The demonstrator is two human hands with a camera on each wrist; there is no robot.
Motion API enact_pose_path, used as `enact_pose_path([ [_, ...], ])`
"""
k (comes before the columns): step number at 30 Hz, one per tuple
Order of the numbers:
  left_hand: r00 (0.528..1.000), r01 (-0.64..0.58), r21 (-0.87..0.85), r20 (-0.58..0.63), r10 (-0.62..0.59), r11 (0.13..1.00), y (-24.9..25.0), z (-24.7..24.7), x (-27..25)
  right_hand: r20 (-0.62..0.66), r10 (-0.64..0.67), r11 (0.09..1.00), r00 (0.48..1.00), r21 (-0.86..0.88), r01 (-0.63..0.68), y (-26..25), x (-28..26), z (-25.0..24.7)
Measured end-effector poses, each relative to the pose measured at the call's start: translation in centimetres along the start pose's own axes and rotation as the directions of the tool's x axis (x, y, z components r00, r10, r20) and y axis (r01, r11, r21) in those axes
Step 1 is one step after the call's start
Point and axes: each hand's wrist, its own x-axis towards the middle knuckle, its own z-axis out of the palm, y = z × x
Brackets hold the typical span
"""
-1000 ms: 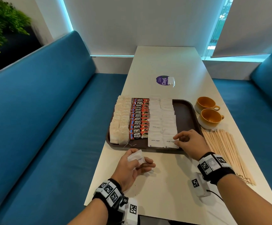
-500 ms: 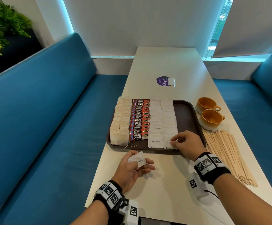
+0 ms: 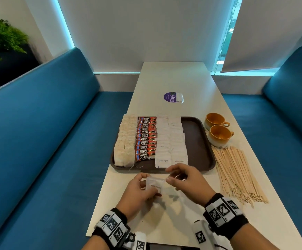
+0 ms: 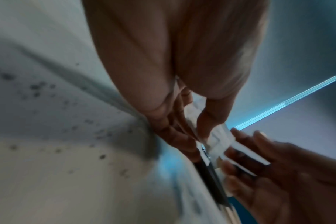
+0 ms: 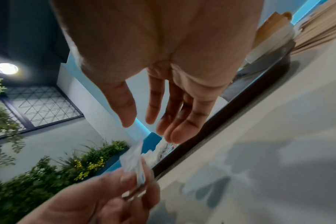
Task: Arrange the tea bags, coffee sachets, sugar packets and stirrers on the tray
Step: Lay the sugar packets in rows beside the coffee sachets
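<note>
On the brown tray (image 3: pixel 199 141) lie columns of tea bags (image 3: pixel 125 141), red coffee sachets (image 3: pixel 145 139) and white sugar packets (image 3: pixel 171 141). Wooden stirrers (image 3: pixel 236 174) lie in a heap on the table to the tray's right. In front of the tray my left hand (image 3: pixel 144 186) pinches a white sugar packet (image 3: pixel 154 185), also seen as the sugar packet (image 4: pixel 217 139) between thumb and fingers. My right hand (image 3: pixel 170 175) hovers just right of it, and the right wrist view shows the hand (image 5: pixel 142 124) with fingers spread and empty above the packet (image 5: pixel 133 160).
Two orange cups (image 3: pixel 218 136) stand right of the tray, behind the stirrers. A purple round sticker (image 3: pixel 170 97) with a small white packet (image 3: pixel 180 97) beside it lies farther up the table. Blue benches (image 3: pixel 47 141) flank the narrow table on both sides.
My right hand has drawn back from the sugar row on the tray to the left hand. The left hand has moved slightly right, still holding its sugar packet.
</note>
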Motion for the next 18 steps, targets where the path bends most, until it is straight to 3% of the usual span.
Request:
enact_pose_path([
  [3, 0.999, -0.04, 0.04, -0.01, 0.041, 0.998, 0.9, 0.4, -1.0, 0.052, 0.028, 0.994, 0.998, 0.106, -0.034, -0.1, -0.9, 1.2],
  [12, 0.986, -0.11, -0.114, -0.138, 0.094, 0.987, 2.5, 1.1, -2.1, 0.019, 0.118, 0.892, 0.993, 0.437, -0.114, -0.7, -2.0, 1.2],
  [15, 0.979, -0.123, -0.145, -0.179, 0.096, 0.982, 2.9, 1.4, -2.2, -0.087, 0.102, 0.913, 0.991, 0.404, -0.058, -0.9, -2.1, 1.0],
  [18, 0.978, -0.121, -0.183, -0.193, 0.084, 0.976, 3.2, 1.7, -2.5, -0.172, 0.005, 0.95, 0.985, 0.308, 0.049, -1.4, -2.5, 0.4],
])
